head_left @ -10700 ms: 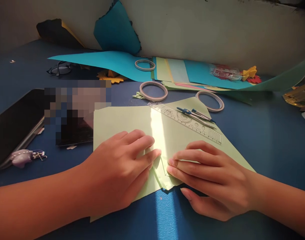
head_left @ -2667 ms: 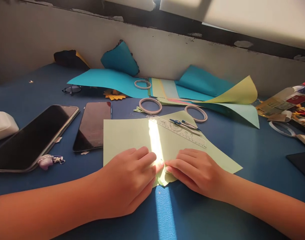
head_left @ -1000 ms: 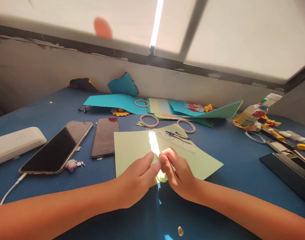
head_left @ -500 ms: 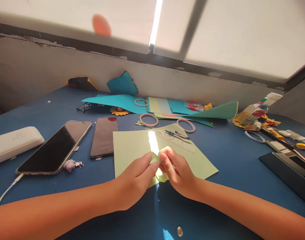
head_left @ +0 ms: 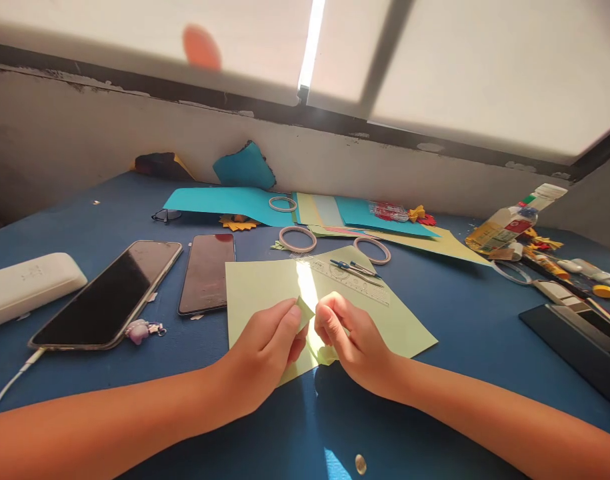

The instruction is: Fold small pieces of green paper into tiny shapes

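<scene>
My left hand (head_left: pixel 265 357) is closed, pinching a small light green paper piece (head_left: pixel 305 312) between thumb and fingers. Close beside it, a narrow gap away, my right hand (head_left: pixel 352 340) is curled with its fingertips pressed together; whatever they hold is hidden. Another bit of crumpled green paper (head_left: pixel 327 355) shows just below the right fingers; I cannot tell if the hand touches it. Under both hands lies a large pale green sheet (head_left: pixel 265 287). On its upper right rest a clear ruler (head_left: pixel 355 285) and a blue-topped compass (head_left: pixel 355 270).
Two phones (head_left: pixel 109 293) and a white power bank (head_left: pixel 32 287) lie on the left. Tape rolls (head_left: pixel 297 239) and coloured paper sheets (head_left: pixel 219 201) are at the back. On the right are a tilted bottle (head_left: pixel 509 223) and a dark case (head_left: pixel 575 353). A coin-like disc (head_left: pixel 361 464) lies in front.
My left hand has moved slightly left, away from the right hand, with the green paper piece. At the back right, the raised, curled sheet has dropped flat.
</scene>
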`<state>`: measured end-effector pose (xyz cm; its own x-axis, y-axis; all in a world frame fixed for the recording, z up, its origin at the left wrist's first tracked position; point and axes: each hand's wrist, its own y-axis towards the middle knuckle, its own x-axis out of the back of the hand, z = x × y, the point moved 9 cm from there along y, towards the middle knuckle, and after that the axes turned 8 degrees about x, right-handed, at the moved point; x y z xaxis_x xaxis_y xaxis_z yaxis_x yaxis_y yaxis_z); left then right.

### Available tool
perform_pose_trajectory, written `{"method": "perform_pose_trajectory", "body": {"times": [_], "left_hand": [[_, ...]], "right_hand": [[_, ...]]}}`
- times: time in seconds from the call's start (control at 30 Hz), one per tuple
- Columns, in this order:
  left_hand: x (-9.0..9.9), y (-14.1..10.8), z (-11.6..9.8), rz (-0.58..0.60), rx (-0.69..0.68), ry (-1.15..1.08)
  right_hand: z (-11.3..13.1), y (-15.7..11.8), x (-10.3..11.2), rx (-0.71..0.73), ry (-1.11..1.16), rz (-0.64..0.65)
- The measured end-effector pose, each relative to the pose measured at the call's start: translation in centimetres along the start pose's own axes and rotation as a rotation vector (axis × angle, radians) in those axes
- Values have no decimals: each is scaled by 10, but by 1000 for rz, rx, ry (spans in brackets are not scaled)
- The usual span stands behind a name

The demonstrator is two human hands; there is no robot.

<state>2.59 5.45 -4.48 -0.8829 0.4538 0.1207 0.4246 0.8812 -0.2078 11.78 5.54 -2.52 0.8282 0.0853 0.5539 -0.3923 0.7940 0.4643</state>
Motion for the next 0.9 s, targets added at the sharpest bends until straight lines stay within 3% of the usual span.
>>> {"method": "perform_pose_trajectory", "body": {"times": [0.17,0.33,0.63,0.8,0.9], "left_hand": [[2,-2,1,-39,-25,162],[-2,-7,-10,-17,-103,387],[1,-7,-16,-96,-227,644],[8,0,-8,-129,-154,648],[8,-1,-10,-147,-196,708]], "right_hand": [[7,1,5,33,-31,-21],[24,3,1,167,-50,80],[29,2,3,246,-181,-1],[25,1,6,233,-217,-44],[25,0,11,211,-219,-78]]}}
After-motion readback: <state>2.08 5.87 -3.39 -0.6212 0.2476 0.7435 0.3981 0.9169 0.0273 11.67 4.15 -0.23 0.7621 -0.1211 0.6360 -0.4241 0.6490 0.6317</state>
